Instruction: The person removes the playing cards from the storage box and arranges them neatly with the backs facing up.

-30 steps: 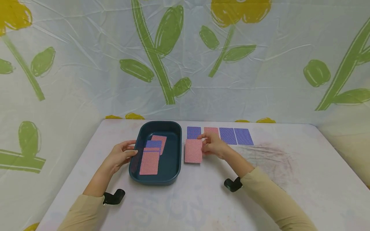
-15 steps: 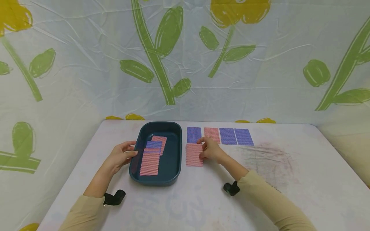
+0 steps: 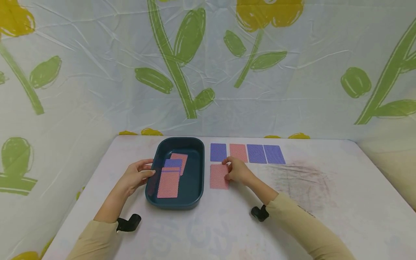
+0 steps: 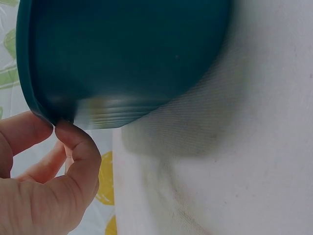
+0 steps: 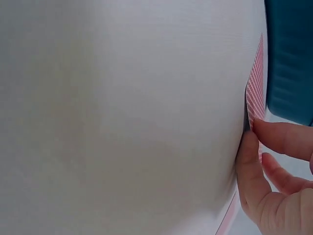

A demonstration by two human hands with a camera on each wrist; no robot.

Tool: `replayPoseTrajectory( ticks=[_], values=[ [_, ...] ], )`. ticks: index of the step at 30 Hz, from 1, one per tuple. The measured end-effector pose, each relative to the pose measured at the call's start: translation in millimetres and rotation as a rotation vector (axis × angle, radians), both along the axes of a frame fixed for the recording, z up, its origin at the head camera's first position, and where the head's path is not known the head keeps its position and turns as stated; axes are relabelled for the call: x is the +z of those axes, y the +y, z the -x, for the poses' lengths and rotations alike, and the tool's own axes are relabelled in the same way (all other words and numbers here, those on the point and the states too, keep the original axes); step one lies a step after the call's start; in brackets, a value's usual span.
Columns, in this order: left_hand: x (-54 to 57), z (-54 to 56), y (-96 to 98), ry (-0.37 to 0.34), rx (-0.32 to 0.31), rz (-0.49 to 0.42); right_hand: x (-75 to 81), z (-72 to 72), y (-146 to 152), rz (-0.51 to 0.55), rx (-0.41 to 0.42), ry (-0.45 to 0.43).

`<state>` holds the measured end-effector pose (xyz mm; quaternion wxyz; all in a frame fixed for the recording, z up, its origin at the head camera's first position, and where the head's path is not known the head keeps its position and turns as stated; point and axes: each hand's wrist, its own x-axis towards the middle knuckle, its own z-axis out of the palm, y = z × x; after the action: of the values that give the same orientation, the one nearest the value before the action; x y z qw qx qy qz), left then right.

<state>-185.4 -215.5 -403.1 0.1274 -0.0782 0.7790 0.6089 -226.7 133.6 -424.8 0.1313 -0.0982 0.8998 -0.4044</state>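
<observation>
My left hand pinches the left rim of a dark teal tray; in the left wrist view, thumb and fingers meet at its edge. Inside the tray, red-backed and blue-backed playing cards lie overlapping, a red-backed card on top. Right of the tray, my right hand holds a red-backed playing card by its right edge, low at the table. The right wrist view shows that card between thumb and finger, its edge slightly off the surface.
Behind the held card runs a row: a blue-backed card, a red-backed card and two more blue-backed cards to the right. The white table ends at a flower-patterned cloth backdrop.
My right hand has brought the red-backed card down and toward me, below the row's leftmost blue-backed card. The left hand has stayed on the tray's rim.
</observation>
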Motion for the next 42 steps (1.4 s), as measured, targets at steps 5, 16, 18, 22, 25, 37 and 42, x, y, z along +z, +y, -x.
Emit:
replayPoseTrajectory(
  ticks=[5, 16, 18, 22, 25, 37, 42],
  values=[
    [0.5, -1.6, 1.3, -0.002, -0.001, 0.002, 1.8, 1.2, -2, -0.039, -0.011, 0.012],
    [0.0, -1.7, 0.5, 0.006, -0.004, -0.014, 4.8, 3.2, -7, -0.151, -0.014, 0.056],
    [-0.2, -1.5, 0.5, 0.010, -0.002, -0.018, 4.9, 3.6, -8, -0.173, -0.013, 0.058],
    [-0.5, -0.9, 0.1, 0.013, 0.003, -0.016, 5.8, 4.0, -8, -0.193, -0.018, 0.057],
    [-0.6, -0.5, -0.2, 0.012, -0.001, -0.010, 7.1, 4.0, -8, -0.198, -0.020, 0.053],
    [0.6, 1.2, 0.1, -0.006, -0.005, -0.012, 22.5, 15.9, -13, -0.080, -0.029, -0.066],
    [-0.3, 1.4, -1.1, -0.003, -0.007, -0.011, 42.1, 17.3, -23, 0.000, -0.021, -0.111]
  ],
)
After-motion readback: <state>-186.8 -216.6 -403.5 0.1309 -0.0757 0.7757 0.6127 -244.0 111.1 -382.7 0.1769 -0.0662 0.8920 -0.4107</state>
